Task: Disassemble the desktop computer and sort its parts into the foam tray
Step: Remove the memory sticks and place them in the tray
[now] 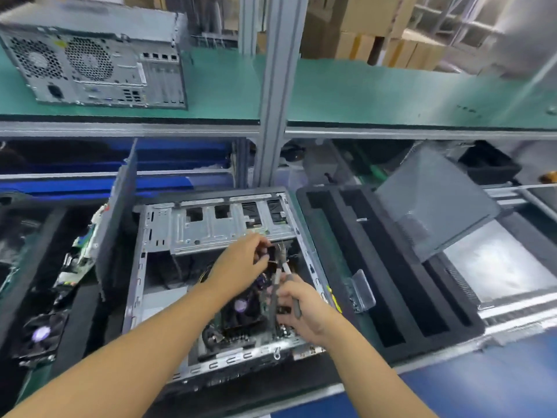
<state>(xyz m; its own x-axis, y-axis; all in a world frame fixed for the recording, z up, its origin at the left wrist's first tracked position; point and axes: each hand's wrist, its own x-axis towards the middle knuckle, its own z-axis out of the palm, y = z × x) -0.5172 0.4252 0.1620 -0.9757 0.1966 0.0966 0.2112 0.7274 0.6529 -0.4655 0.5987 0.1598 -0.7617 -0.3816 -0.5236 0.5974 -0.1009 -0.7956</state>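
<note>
Two bare hands inside the open desktop computer (211, 267) on the worktop, left hand (244, 263) pinching a dark connector near the drive cage, right hand (304, 309) closed around a screwdriver (291, 285), black foam tray (388, 267) just right of the case, second tower (90, 55) on the green shelf above.

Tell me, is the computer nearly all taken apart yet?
Not yet, about midway. Done: the case lies open, its side panel off, and some boards and a fan already sit at the left. In hand: the left hand and right hand are working on a part inside, the right holding a tool. Left: the motherboard is still inside, and the long slots of the foam tray look empty.
</note>
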